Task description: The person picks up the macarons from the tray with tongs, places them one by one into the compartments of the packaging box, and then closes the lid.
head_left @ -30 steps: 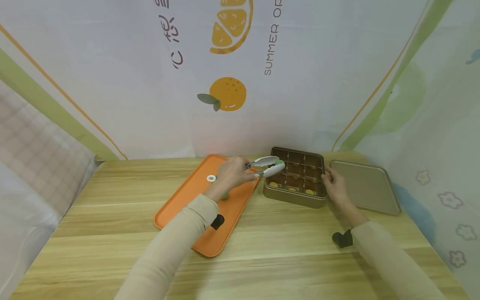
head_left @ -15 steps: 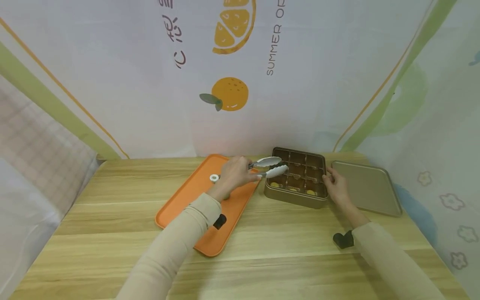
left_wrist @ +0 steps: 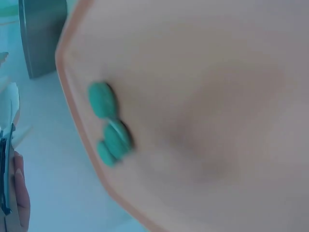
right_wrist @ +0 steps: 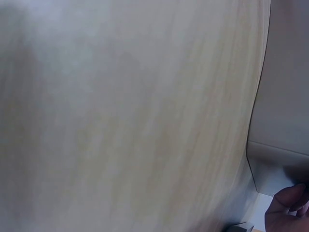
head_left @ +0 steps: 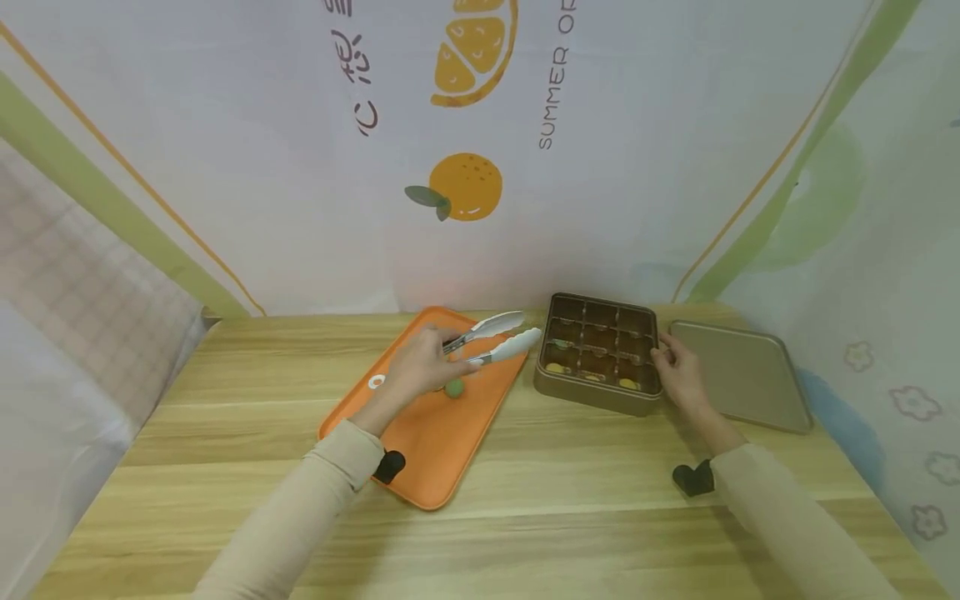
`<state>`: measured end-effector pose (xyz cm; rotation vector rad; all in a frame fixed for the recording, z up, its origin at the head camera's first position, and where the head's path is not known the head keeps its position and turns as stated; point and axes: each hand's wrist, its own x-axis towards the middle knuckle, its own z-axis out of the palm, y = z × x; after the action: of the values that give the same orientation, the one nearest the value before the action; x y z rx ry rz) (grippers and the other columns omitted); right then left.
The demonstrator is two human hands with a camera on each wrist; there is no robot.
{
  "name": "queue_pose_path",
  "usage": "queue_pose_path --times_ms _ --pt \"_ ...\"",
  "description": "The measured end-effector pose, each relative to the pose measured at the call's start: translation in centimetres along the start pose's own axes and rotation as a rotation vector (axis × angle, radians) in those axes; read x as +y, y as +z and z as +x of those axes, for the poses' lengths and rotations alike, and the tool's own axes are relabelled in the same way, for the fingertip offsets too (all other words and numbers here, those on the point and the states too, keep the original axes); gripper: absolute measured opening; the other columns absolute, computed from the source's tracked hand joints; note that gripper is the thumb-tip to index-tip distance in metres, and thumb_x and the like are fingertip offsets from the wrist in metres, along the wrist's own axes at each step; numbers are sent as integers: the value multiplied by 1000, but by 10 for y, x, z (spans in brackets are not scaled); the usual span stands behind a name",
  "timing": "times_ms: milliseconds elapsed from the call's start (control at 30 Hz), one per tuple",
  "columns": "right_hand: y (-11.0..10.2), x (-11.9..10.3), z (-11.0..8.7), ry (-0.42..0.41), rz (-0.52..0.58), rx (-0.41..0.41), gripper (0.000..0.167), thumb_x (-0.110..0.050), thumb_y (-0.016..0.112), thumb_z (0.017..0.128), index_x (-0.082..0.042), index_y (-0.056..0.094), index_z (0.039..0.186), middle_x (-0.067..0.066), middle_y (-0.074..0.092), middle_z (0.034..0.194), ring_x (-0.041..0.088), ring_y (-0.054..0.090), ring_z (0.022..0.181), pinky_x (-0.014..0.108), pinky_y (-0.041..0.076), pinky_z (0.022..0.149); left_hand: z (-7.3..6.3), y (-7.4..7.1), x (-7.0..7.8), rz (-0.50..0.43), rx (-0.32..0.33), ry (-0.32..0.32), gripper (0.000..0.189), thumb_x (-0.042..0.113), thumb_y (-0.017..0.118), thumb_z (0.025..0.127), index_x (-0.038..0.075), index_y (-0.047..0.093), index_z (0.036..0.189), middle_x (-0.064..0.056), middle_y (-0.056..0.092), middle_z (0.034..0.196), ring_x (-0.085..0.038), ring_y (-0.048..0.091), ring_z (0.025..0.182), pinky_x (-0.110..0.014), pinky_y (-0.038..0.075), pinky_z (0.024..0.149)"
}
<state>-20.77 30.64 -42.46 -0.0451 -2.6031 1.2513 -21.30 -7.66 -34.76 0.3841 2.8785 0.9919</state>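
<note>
Over the orange tray point(head_left: 442, 450), my left hand point(head_left: 416, 364) holds a pair of tongs point(head_left: 517, 342), whose pale tips are spread with nothing between them. Below the tongs, a green macaron point(head_left: 453, 388) lies on the tray; the left wrist view shows several green macarons point(left_wrist: 117, 137) together near its rim. A brown box point(head_left: 592, 398) with a divided insert stands to the right. Yellow pieces point(head_left: 628, 384) sit in its front row, and a green piece point(head_left: 560, 343) shows in the left compartment behind them. My right hand point(head_left: 682, 377) grips the box's right side.
A flat bronze-coloured lid point(head_left: 738, 375) lies on the table right of the box. A white ring point(head_left: 377, 381) shows at the tray's left side, beside my left hand. A printed curtain point(head_left: 600, 208) hangs close behind the table.
The tongs have let go of the green macaron in the box and spread. My left hand has drawn them back left over the tray. My right hand stays at the box.
</note>
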Motion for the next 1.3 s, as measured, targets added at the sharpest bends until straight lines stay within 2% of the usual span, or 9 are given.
queue_pose_path --times_ms 67,133,233,400,600,867,1067,1300 --pt "-1 0 0 -4 -2 3 42 -8 45 98 14 39 133 5 44 74 0 35 52 19 33 47 -10 -6 -11 14 11 -5 45 37 78 75 12 67 112 -1 52 74 -12 37 52 -24 29 45" --pt "-1 0 0 -3 -2 6 42 -8 45 98 14 39 133 5 44 75 0 35 52 19 33 47 -20 -12 -22 35 28 -2 45 37 78 75 12 68 111 -2 57 84 -14 40 58 -25 31 49" --pt "-2 0 0 2 -3 4 43 -9 45 98 14 39 133 5 44 76 0 35 53 18 34 48 -35 -20 -38 65 39 0 52 38 78 75 10 66 117 -6 59 91 -17 41 65 -28 33 51" --pt "-4 -1 0 10 -1 -7 44 -10 44 99 14 37 134 5 43 78 0 35 53 18 34 48 -58 -31 -62 87 43 -16 62 37 79 74 4 62 122 -12 59 94 -18 42 68 -28 34 54" --pt "-6 -4 -1 16 -16 -1 43 -10 44 99 13 38 134 6 43 79 1 35 53 18 34 48 -76 -43 -81 113 32 -60 67 42 77 75 1 60 125 -13 58 100 -19 44 70 -29 35 56" --pt "-5 -4 -1 13 -25 -4 44 -11 44 99 14 38 134 8 45 78 1 36 54 19 35 50 -85 -48 -97 108 18 -46 62 37 78 75 -1 61 121 -14 59 96 -17 42 65 -28 32 53" --pt "-4 -4 -2 9 -45 -13 44 -12 44 99 14 38 134 9 47 79 1 36 54 20 35 50 -84 -46 -104 145 10 -29 57 35 79 73 0 65 116 -12 59 93 -16 45 66 -28 36 54" --pt "-4 -7 -3 28 -50 -32 45 -14 43 100 13 37 136 9 46 82 2 37 57 20 35 51 -80 -45 -107 146 -10 -22 58 34 79 74 0 64 119 -11 60 92 -16 47 68 -28 38 54"
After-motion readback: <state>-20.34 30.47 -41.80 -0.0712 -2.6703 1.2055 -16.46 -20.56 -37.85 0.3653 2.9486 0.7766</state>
